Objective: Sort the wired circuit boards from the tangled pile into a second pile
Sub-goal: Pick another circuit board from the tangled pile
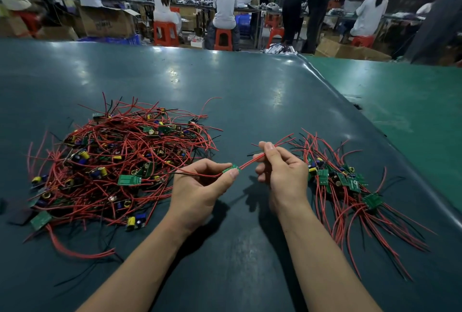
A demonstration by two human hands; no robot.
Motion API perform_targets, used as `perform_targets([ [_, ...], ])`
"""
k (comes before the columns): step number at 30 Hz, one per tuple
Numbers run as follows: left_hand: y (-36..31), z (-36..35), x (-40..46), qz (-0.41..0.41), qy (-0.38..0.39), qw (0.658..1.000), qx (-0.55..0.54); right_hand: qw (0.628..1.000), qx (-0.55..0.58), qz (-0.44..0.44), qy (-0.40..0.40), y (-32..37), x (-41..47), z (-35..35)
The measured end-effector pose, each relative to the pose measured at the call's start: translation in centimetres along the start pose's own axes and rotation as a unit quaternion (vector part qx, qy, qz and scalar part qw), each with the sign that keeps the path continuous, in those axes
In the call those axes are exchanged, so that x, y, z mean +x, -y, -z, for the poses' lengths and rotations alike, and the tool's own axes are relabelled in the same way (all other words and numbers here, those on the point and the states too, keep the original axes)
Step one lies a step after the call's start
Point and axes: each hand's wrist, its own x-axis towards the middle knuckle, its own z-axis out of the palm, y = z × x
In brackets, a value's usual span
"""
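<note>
Left, tangled pile (117, 161); right, second pile (350, 186).

On a dark green table (250, 91) the left hand (200, 186) pinches a small green circuit board (232, 168) between thumb and fingers, while the right hand (282, 171) pinches that board's red wires (252, 160) just beside it, both hands raised between two heaps. To the left lies the big tangled pile (120, 161) of boards and red and black wires; to the right, partly behind the right hand, lies the smaller second pile (350, 186). Beyond the table's far edge, people sit on red stools (165, 34) at long benches.
</note>
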Motion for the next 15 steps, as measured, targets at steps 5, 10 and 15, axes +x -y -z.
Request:
perform_targets([
  [5, -0.31, -0.09, -0.24, 0.010, 0.019, 1.000, -0.008, 0.991, 0.101, -0.088, -0.022, 0.43, 0.21, 0.03],
  [10, -0.46, -0.03, -0.45, 0.015, 0.041, 0.999, -0.014, 0.993, 0.085, -0.072, -0.023, 0.28, 0.44, 0.25],
  [15, -0.45, 0.33, -0.41, 0.015, 0.038, 0.999, -0.014, 0.999, -0.003, 0.035, -0.019, 0.26, 0.50, 0.51],
])
